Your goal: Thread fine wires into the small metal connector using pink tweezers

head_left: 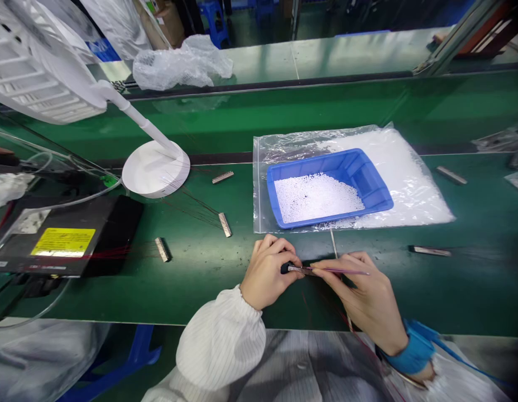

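Observation:
My left hand point(268, 271) is closed, fingers and thumb pinching a small narrow strip-shaped part point(306, 271) with a black end and what look like thin red wires hanging from it. My right hand point(363, 296) pinches a thin pinkish-purple stick point(346, 271), its tip at the small part. A blue wristband with a cord circles the right wrist. Just beyond both hands, a blue plastic bin point(330, 190) holds small white beads point(317, 198). The bin rests on a clear zip bag point(413, 178) filled with similar white material.
Similar small parts with thin wires point(224, 224) point(162, 249) lie on the green bench to the left, and others point(430, 250) lie right. A white fan point(156, 167) and a black box with a yellow label point(64, 242) stand left. Bubble wrap point(181, 64) sits on the back ledge.

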Demonstrator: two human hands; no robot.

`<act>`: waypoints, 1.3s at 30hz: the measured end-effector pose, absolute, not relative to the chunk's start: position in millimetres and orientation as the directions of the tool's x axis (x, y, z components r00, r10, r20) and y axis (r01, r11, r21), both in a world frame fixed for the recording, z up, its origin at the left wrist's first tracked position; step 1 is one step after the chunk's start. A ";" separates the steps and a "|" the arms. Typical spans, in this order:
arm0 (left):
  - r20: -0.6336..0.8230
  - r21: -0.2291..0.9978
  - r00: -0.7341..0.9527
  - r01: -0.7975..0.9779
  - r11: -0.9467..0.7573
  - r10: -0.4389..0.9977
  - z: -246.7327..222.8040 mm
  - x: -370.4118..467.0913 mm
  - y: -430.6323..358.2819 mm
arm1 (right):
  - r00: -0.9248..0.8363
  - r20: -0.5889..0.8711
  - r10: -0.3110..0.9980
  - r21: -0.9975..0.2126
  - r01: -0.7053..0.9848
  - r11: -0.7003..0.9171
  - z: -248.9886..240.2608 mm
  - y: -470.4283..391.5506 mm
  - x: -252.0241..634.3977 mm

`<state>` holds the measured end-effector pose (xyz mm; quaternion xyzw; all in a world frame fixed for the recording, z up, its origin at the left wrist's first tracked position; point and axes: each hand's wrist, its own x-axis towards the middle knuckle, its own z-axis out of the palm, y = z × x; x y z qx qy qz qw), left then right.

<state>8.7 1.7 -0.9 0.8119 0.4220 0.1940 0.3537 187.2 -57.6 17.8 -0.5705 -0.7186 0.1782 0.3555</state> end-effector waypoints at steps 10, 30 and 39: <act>0.004 0.740 0.568 0.552 -0.384 0.823 0.2 8.7 1.6 | -0.123 0.323 0.938 -0.654 0.688 0.315 18.1 -57.3 186.9; 0.007 0.740 0.573 0.548 -0.390 0.819 -0.5 8.3 0.9 | -0.118 0.313 0.942 -0.643 0.704 0.302 19.8 -57.8 187.6; 0.007 0.735 0.573 0.553 -0.393 0.820 -0.7 9.0 1.7 | -0.127 0.320 0.939 -0.650 0.691 0.315 19.2 -56.6 186.4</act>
